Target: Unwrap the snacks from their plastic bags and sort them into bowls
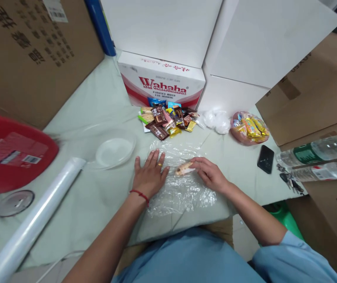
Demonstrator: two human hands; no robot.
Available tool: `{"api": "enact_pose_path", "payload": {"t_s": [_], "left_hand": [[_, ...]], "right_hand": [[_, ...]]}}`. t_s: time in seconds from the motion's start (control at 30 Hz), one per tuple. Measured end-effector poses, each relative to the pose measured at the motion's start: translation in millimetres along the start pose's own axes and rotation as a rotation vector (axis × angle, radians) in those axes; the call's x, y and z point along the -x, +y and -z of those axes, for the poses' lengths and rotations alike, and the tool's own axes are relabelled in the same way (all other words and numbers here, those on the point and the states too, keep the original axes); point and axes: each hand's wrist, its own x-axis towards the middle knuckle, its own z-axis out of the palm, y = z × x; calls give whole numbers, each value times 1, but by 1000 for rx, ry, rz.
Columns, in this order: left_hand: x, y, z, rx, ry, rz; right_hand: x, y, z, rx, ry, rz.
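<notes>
A crinkled sheet of clear plastic wrap (183,196) lies on the cloth-covered table in front of me. My left hand (149,175) rests flat on its left part, fingers spread, holding nothing. Over the middle of the wrap, my right hand (211,173) pinches a small wrapped snack (184,169), pale with brown patches, by its right end. Just beyond the wrap is a pile of packaged snacks (159,116), some brown, others yellow, green or blue.
Behind the snacks stands a Wahaha water box (162,84). A clear plastic bowl (114,151) and a plastic film roll (35,220) lie left. Rightward are a bowl of yellow-wrapped snacks (249,127), a phone (265,159), keys (289,181) and two bottles (318,153).
</notes>
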Motion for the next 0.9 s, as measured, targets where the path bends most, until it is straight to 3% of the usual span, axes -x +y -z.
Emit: {"api": "enact_pose_path", "payload": {"t_s": [0.13,0.2,0.3,0.37,0.5,0.67,0.9], "left_hand": [[0,0,2,7,-8,2],[0,0,3,11,-18,0],[0,-1,2,22,-22,-7],[1,-1,1,34,-2,-7],[1,-2,-2,53,34,-15],[0,-2,-2,47,30,-4],[0,-1,-3,41,27,-1]], "right_hand": [[15,-16,-4,90,-33,52],[14,-22,-5,53,-28,-82],[4,-22,-9,-57,-83,-391],[-4,-18,-12,-54,-125,-478],[-17,-19,-17,187,-161,-398],[-30,-33,-20,379,-431,-292],[-34,-31,-5,395,-342,-365]]}}
